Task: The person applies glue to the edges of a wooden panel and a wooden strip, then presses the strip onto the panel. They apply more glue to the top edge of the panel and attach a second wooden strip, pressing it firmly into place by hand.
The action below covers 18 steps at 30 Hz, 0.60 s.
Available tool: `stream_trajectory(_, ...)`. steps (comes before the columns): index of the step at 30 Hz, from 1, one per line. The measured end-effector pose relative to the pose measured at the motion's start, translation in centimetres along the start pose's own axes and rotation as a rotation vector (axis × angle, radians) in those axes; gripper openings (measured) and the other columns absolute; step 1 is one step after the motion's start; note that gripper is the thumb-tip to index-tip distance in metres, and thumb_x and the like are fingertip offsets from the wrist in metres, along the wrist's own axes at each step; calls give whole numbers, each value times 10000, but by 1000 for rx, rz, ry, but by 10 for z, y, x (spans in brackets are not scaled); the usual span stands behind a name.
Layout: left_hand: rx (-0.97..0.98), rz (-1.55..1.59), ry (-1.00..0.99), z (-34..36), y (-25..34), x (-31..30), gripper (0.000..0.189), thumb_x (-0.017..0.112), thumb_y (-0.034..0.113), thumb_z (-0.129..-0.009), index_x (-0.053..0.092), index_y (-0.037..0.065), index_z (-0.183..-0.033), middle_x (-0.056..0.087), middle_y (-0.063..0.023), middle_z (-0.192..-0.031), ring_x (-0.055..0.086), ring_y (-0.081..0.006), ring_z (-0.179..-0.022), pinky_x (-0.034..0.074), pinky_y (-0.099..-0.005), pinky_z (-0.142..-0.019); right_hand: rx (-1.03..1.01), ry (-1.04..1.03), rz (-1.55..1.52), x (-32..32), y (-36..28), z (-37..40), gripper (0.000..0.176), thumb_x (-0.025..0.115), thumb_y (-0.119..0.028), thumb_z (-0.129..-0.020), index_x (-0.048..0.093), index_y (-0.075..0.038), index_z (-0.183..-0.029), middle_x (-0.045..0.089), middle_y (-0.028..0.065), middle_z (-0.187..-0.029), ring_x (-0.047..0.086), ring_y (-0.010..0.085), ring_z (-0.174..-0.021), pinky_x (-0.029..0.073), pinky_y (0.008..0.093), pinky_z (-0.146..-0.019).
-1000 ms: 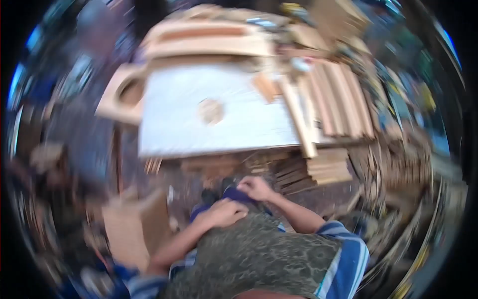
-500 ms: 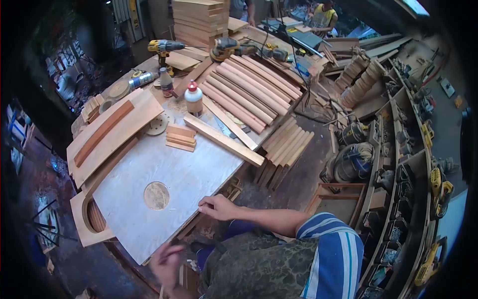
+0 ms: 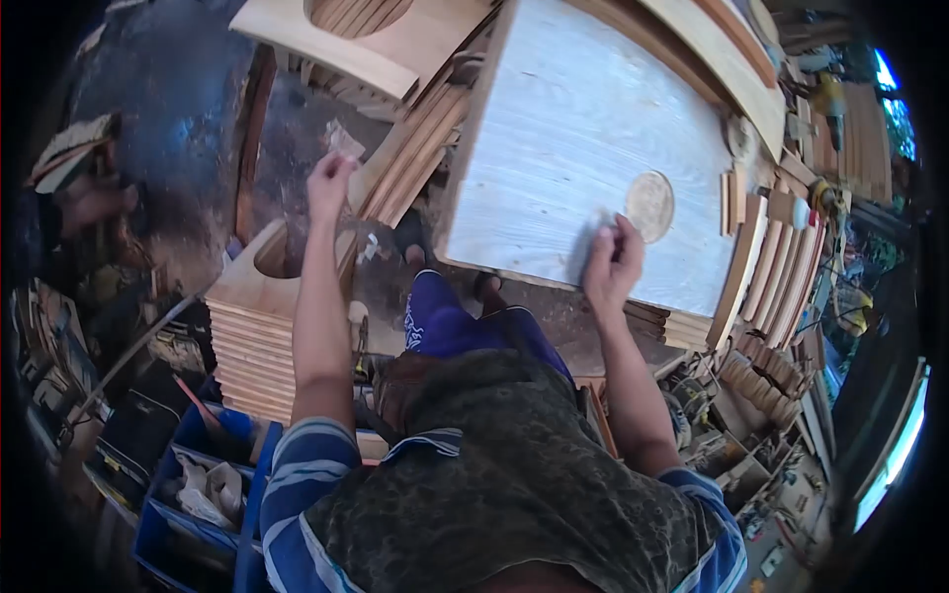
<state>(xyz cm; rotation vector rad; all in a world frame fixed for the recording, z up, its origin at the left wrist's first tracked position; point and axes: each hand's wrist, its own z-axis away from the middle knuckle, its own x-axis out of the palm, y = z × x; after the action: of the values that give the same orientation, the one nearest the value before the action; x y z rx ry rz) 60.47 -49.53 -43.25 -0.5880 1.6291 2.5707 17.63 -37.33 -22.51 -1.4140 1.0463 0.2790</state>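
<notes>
My left hand (image 3: pixel 331 188) is raised over the floor at the upper left, its fingers pinched at a small crumpled pale brown piece (image 3: pixel 343 141). My right hand (image 3: pixel 613 265) is over the near edge of the pale grey-white board (image 3: pixel 554 128), fingers curled together, beside a round wooden disc or filled hole (image 3: pixel 650 206). Whether it holds anything is hidden. To the right of the disc lie small wooden strips (image 3: pixel 733 201).
A stack of cut wooden panels (image 3: pixel 252 356) stands at the lower left, near blue bins (image 3: pixel 188 524). A wooden frame with a rounded opening (image 3: pixel 435 40) is at the top. Rounded wooden pieces (image 3: pixel 781 272) lie at the right.
The view has swung left and down. My left hand has moved out from the board, and the pale piece now shows at its fingers. My right hand has shifted in over the board.
</notes>
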Motion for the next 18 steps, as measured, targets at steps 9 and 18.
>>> stream_trajectory(9, -31, -20, -20, -49, 12, 89, 751, 751, 476, -905, 550, -71, -1379, 640, -211, -1302, 609, -242, -1204, 471, -354, -1035, -82, -64, 260, -7, -24, -6, 278, 604, -167, -957, 635, 54, -1123, 506, 140, -841, 496, 299, -780, 393, 430, -729)
stream_trajectory(18, -526, 103, -204, -297, 60, 87, 673, 475, 546, -1002, 503, 57, -1464, 587, -178, -1379, 583, -271, -1218, 480, -410, -1041, -181, -14, 300, 0, -20, -5, 242, 640, -72, -875, 632, -26, -1112, 519, 114, -816, 521, 274, -750, 416, 430, -677)
